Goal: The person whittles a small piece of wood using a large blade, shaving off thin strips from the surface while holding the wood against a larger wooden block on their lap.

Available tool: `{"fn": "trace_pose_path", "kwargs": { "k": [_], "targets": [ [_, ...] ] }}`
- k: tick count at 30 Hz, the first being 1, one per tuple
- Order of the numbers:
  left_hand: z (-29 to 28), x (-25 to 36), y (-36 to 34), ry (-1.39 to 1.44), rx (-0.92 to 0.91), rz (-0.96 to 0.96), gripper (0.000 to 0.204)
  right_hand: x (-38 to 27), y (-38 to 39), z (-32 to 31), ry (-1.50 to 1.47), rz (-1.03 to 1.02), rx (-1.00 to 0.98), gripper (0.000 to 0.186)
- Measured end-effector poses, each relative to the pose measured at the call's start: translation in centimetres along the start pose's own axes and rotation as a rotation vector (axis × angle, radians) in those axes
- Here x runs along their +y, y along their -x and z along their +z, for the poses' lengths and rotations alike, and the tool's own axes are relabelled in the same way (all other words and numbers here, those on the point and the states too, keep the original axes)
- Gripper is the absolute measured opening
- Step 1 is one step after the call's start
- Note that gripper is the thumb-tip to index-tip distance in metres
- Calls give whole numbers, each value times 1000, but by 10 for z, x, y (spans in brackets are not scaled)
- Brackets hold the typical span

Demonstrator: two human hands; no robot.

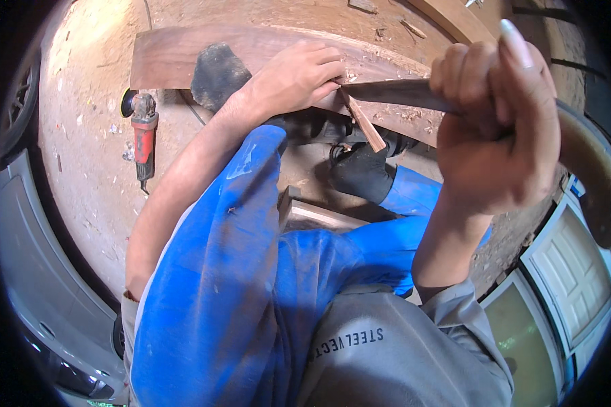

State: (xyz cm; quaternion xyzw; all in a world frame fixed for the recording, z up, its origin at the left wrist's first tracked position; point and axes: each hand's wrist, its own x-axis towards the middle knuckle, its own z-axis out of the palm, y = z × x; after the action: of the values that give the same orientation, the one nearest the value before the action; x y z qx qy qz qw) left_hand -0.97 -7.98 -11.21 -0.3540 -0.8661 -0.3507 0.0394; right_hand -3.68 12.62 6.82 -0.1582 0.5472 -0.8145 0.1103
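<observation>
My left hand (302, 71) rests over a reddish-brown wooden board (163, 57), its fingertips pinched at the upper end of a thin wooden stick (365, 123). The stick slants down across the board's near edge. In a raised fist, my right hand (499, 125) grips a knife with a long dark blade (400, 92). The blade points left, and its tip meets the stick's end right beside my left fingertips. My fist hides the knife's grip. A curved brown piece (590, 176) shows beyond that hand; I cannot tell whether it belongs to the knife.
One black shoe (218, 76) presses on the board; the other (363, 173) stands nearer. Left of the board lies a red and black angle grinder (144, 139). Shavings litter the board and floor. A grey car (54, 271) stands at left, white door panels (570, 271) at right.
</observation>
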Motion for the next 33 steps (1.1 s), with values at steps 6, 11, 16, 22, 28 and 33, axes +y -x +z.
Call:
{"fn": "trace_pose_path", "kwargs": {
  "k": [6, 11, 16, 22, 28, 33],
  "targets": [
    [-3, 1, -1, 52, -55, -26, 18, -9, 12, 31, 270, 44, 217, 28],
    [-6, -2, 2, 70, -16, 12, 17, -15, 36, 37, 384, 95, 197, 26],
    [-8, 1, -6, 96, -79, 2, 17, 10, 67, 42, 374, -206, 8, 28],
    [-7, 3, -8, 106, -120, -46, 16, 12, 87, 43, 282, -297, -29, 29],
    [-9, 4, -13, 126, -158, -95, 18, 13, 98, 30, 277, -296, -124, 28],
    [-15, 9, -18, 127, -260, -170, 22, 27, 110, 40, 395, -368, -255, 34]
  ]
}}
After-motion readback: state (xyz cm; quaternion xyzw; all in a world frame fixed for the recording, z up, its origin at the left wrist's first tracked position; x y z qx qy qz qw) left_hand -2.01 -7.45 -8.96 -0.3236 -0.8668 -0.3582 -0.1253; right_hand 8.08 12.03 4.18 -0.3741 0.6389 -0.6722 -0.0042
